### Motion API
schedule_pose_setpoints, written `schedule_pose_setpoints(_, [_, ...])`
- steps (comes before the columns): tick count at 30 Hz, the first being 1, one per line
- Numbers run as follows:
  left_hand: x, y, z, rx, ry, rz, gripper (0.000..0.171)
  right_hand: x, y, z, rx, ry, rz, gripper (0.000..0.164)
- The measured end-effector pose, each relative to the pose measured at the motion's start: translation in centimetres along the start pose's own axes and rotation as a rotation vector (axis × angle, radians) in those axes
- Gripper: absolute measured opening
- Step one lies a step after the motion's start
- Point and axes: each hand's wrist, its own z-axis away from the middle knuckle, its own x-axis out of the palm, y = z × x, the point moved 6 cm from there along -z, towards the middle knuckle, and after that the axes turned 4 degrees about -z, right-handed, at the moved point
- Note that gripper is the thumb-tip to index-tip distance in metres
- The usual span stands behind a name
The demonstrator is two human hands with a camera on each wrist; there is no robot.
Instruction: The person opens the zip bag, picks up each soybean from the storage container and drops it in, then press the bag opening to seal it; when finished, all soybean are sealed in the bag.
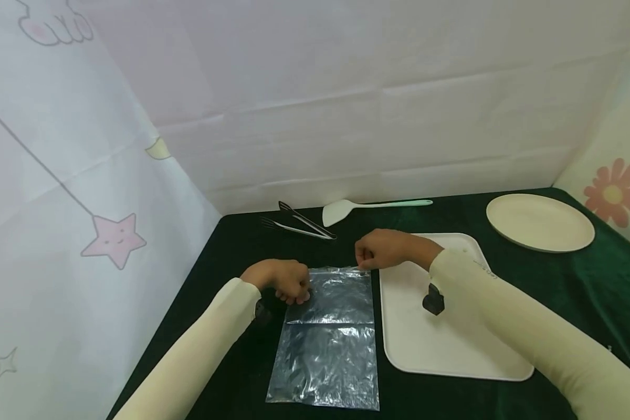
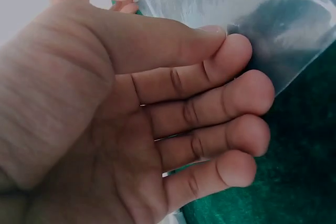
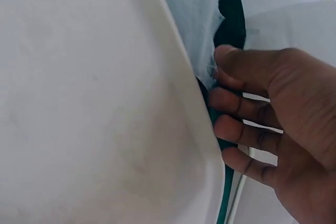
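A clear plastic zip bag lies flat on the dark green cloth, its top end away from me. My left hand pinches the bag's left edge near the top between thumb and forefinger; the other fingers are bent beside it, as the left wrist view shows. At the top right corner, my right hand pinches the bag between thumb and forefinger. Its remaining fingertips are right at the tray's rim in the right wrist view.
Right of the bag is a white rectangular tray, partly under my right forearm. Metal tongs and a white spatula with a pale green handle lie at the back. A cream oval plate sits at the back right, near white curtains.
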Motion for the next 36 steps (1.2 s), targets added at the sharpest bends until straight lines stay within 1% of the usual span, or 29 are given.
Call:
schedule_pose_setpoints(3, [0.3,-0.1,0.0,-0.013,0.001,0.004,0.025,0.6,-0.5,-0.1,-0.014,0.017,0.042,0.011])
schedule_pose_setpoints(5, [0.3,-0.2,-0.1,-0.014,0.008,0.007,0.025,0.7,-0.9,0.0,-0.039,0.053,0.090,0.012])
schedule_pose_setpoints(7, [0.1,-0.3,-0.1,-0.013,0.036,0.014,0.026,0.5,-1.3,0.2,-0.078,0.108,0.153,0.013])
schedule_pose_setpoints(8, [-0.1,-0.3,-0.2,-0.007,0.070,0.012,0.025,0.3,-1.6,0.3,-0.104,0.138,0.195,0.012])
schedule_pose_setpoints(9, [-0.4,-0.3,-0.3,0.002,0.121,-0.002,0.025,0.2,-1.9,0.5,-0.131,0.172,0.240,0.011])
schedule_pose_setpoints(10, [-0.8,-0.3,-0.3,0.009,0.188,-0.019,0.025,0.1,-2.2,0.6,-0.158,0.207,0.285,0.011])
schedule_pose_setpoints(12, [-1.9,-0.4,-0.5,0.019,0.359,-0.043,0.024,-0.1,-2.8,0.9,-0.209,0.276,0.365,0.010])
schedule_pose_setpoints(14, [-3.0,-0.2,-0.5,0.037,0.546,-0.076,0.019,-0.2,-3.4,1.2,-0.258,0.334,0.438,0.009])
schedule_pose_setpoints(15, [-3.5,-0.1,-0.5,0.047,0.622,-0.087,0.019,-0.2,-3.8,1.3,-0.281,0.358,0.462,0.009])
schedule_pose_setpoints(16, [-3.9,0.1,-0.5,0.064,0.677,-0.083,0.018,-0.2,-4.1,1.4,-0.301,0.377,0.484,0.010])
schedule_pose_setpoints(17, [-4.2,0.3,-0.6,0.091,0.715,-0.085,0.017,-0.1,-4.4,1.5,-0.320,0.393,0.502,0.010])
schedule_pose_setpoints(18, [-4.4,0.6,-0.8,0.121,0.735,-0.095,0.017,0.0,-4.7,1.5,-0.335,0.406,0.519,0.010])
schedule_pose_setpoints(19, [-4.6,0.9,-0.9,0.147,0.740,-0.095,0.016,0.0,-5.0,1.6,-0.348,0.414,0.534,0.010])
schedule_pose_setpoints(20, [-4.7,1.1,-1.1,0.176,0.730,-0.089,0.015,0.1,-5.1,1.6,-0.356,0.420,0.544,0.010])
schedule_pose_setpoints(22, [-4.7,1.5,-1.4,0.232,0.693,-0.068,0.013,0.2,-5.4,1.6,-0.361,0.427,0.562,0.010])
schedule_pose_setpoints(23, [-4.7,1.7,-1.5,0.250,0.675,-0.055,0.011,0.3,-5.5,1.6,-0.362,0.429,0.566,0.011])
schedule_pose_setpoints(26, [-4.6,1.8,-1.7,0.269,0.621,0.005,0.010,0.5,-5.7,1.6,-0.370,0.433,0.574,0.010])
schedule_pose_setpoints(30, [-4.3,1.7,-1.9,0.247,0.588,0.038,0.012,0.7,-5.9,1.7,-0.393,0.437,0.579,0.009])
schedule_pose_setpoints(36, [-4.1,1.4,-1.9,0.184,0.565,0.100,0.013,1.0,-6.5,1.8,-0.421,0.437,0.591,0.009])
